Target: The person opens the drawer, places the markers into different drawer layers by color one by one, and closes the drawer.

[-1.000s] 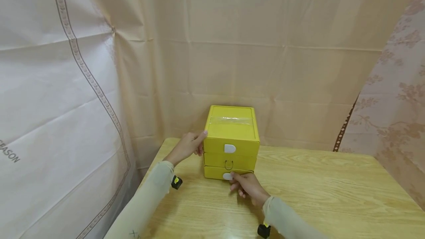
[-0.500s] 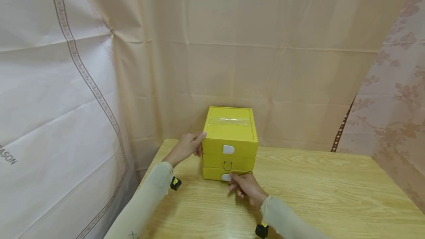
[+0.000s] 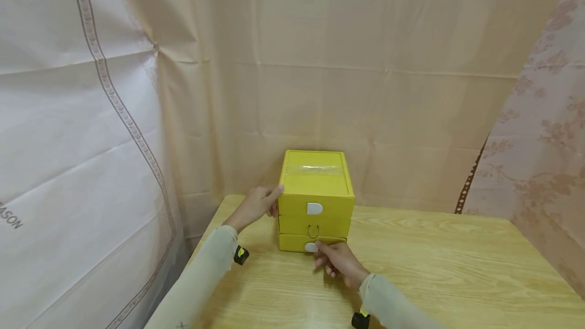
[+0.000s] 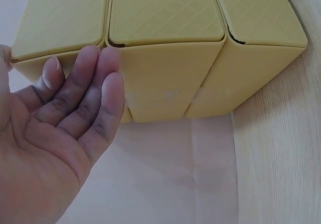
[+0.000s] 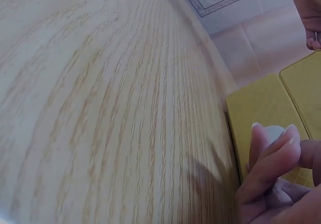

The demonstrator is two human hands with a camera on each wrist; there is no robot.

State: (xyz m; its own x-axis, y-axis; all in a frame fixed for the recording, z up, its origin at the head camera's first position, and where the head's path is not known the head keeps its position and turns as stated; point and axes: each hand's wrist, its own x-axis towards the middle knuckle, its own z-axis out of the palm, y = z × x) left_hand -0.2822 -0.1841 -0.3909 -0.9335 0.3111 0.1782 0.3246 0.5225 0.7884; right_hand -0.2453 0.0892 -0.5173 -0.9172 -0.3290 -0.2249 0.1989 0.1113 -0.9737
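A yellow three-drawer box [image 3: 315, 225] stands on the wooden table, with its top drawer above and its bottom drawer [image 3: 292, 242] near the tabletop. My left hand [image 3: 258, 204] rests at its left side, thumb at the upper front corner. In the left wrist view, the fingers [image 4: 85, 83] lie nearly straight against the side wall. At the bottom drawer, my right hand [image 3: 343, 262] pinches the white handle [image 3: 311, 248] with thumb and fingers. Seen from the right wrist, the curled fingers [image 5: 273, 166] partly hide that handle. All drawers look pushed in.
Clear tape [image 3: 315, 170] runs across the box's top. Another white handle [image 3: 314, 208] sits on the upper drawer, and a dark loop [image 3: 313, 231] shows on the middle one. Behind the wooden table [image 3: 434, 258] hangs a beige curtain [image 3: 320, 65]; a pale cloth [image 3: 68, 141] hangs at left.
The head view has shifted slightly, so the box appears a little lower. Both hands keep their places on the box, and the drawers show no visible movement.
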